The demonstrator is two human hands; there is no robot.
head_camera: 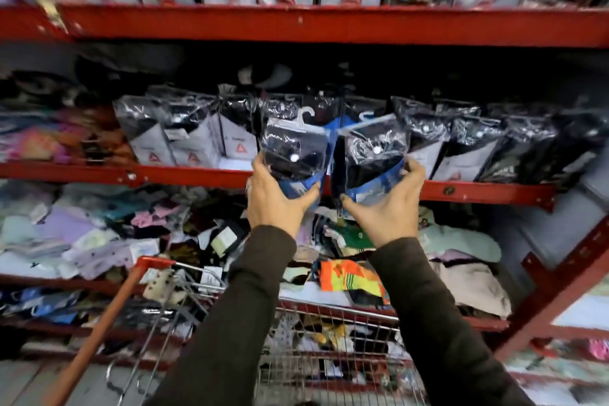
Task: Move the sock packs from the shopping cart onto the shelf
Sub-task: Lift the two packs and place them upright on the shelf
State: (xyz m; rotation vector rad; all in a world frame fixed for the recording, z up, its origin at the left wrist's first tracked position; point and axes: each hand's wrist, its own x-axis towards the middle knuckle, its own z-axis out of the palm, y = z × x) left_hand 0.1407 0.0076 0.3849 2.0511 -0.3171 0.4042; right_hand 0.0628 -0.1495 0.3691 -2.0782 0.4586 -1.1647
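I have one sock pack in each hand: my left hand (275, 204) is clenched around the lower half of the left sock pack (295, 155), my right hand (385, 204) around the right sock pack (370, 158), both raised in front of the middle shelf (197, 173), above the shopping cart (329, 339). The risk I see is the slot — the row of upright packs (184, 135) already stands tight, and pushing two in together could topple neighbours or snag the plastic hooks. The film looks slippery too — a loose grip might drop one onto the loose socks (99, 241) below.
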